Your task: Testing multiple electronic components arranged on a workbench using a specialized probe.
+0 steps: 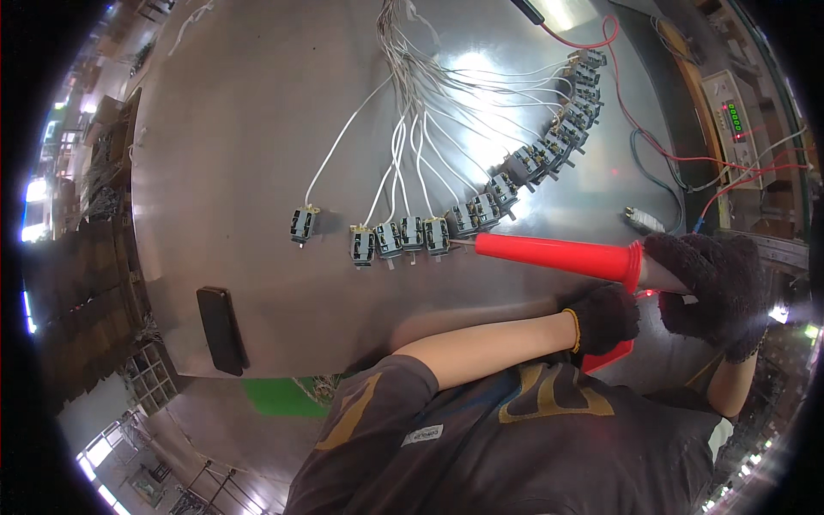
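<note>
My right hand, in a black knit glove, is closed around the grey end of a long red tapered test probe. The probe's thin metal tip points left and reaches the side of a small grey-and-black switch-like unit; whether it touches cannot be told. In a black glove with a yellow cuff, my left hand is closed near my chest. A red piece sticks out below it, mostly hidden. Several similar units with brass terminals and white wires curve across the metal table; one unit sits apart at left.
A dark phone lies near the table's front left edge. At right stands a meter with a lit green display, with red and dark leads running from it. A grey plug-like connector lies near my right hand. Something green shows below the table.
</note>
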A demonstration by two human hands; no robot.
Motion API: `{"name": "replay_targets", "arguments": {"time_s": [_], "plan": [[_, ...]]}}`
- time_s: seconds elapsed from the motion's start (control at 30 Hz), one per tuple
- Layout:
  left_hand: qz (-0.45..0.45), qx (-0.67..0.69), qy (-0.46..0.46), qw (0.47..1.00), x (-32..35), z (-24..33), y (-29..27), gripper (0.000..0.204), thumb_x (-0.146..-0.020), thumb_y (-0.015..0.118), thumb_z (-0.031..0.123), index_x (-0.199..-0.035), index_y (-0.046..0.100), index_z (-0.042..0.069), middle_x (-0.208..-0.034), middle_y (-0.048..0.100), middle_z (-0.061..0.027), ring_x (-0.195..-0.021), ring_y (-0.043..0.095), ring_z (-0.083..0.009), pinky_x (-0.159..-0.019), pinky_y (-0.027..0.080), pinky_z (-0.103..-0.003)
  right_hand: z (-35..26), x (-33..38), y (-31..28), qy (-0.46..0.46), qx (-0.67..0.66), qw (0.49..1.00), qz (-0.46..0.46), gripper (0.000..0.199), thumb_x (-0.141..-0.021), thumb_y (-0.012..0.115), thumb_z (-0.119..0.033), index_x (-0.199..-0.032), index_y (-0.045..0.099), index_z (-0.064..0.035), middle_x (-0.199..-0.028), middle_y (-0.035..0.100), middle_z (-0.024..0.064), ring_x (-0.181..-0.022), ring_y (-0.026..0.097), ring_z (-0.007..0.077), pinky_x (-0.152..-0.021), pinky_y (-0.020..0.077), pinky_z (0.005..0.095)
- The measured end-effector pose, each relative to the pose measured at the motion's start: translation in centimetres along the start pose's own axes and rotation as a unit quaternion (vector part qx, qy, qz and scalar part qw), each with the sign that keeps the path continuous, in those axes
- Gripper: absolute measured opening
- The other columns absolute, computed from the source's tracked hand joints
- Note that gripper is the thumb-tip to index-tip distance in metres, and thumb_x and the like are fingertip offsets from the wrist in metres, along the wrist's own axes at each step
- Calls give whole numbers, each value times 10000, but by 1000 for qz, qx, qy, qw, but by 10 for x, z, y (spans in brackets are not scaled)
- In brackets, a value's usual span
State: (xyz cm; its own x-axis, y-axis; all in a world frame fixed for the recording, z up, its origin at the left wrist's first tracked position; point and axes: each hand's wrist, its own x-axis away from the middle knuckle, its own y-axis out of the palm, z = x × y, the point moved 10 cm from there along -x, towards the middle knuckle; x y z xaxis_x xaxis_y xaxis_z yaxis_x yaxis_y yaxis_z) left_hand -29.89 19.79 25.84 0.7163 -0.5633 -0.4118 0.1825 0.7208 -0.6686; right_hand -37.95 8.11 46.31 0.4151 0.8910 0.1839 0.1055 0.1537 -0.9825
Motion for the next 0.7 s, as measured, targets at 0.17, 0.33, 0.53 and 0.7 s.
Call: {"name": "replay_targets", "arguments": {"time_s": [0.17,0.33,0.53,0.7], "plan": [[21,-3,19,1000,4,-1,-1,109,-774,713,214,-879,743,213,-950,696,-37,-1006,698,-289,-903,546,-463,-3,-1,-4,7,24,1000,-16,739,-609,882,-219,-1329,717,-188,-1035,777,100,-842,745,315,-713,540,429],[53,-19,0,998,11,-5,-7,80,-765,712,208,-839,744,203,-917,686,-66,-933,698,-298,-787,559,-452,-5,-3,-7,-5,-8,1000,6,743,-594,883,-224,-1320,727,-196,-1049,770,88,-838,738,307,-728,529,426],[83,-76,-5,994,5,3,-13,74,-785,673,219,-792,745,204,-857,695,-64,-879,694,-292,-735,538,-451,-14,-5,-18,-21,44,998,33,772,-567,878,-217,-1323,728,-190,-1032,760,91,-832,730,307,-728,525,426],[44,-56,14,997,3,2,-14,83,-781,672,223,-795,755,220,-833,705,-26,-876,702,-280,-763,536,-453,-4,-9,0,9,2,1000,5,804,-556,874,-206,-1346,722,-197,-1044,751,87,-870,726,297,-767,514,435]]}}
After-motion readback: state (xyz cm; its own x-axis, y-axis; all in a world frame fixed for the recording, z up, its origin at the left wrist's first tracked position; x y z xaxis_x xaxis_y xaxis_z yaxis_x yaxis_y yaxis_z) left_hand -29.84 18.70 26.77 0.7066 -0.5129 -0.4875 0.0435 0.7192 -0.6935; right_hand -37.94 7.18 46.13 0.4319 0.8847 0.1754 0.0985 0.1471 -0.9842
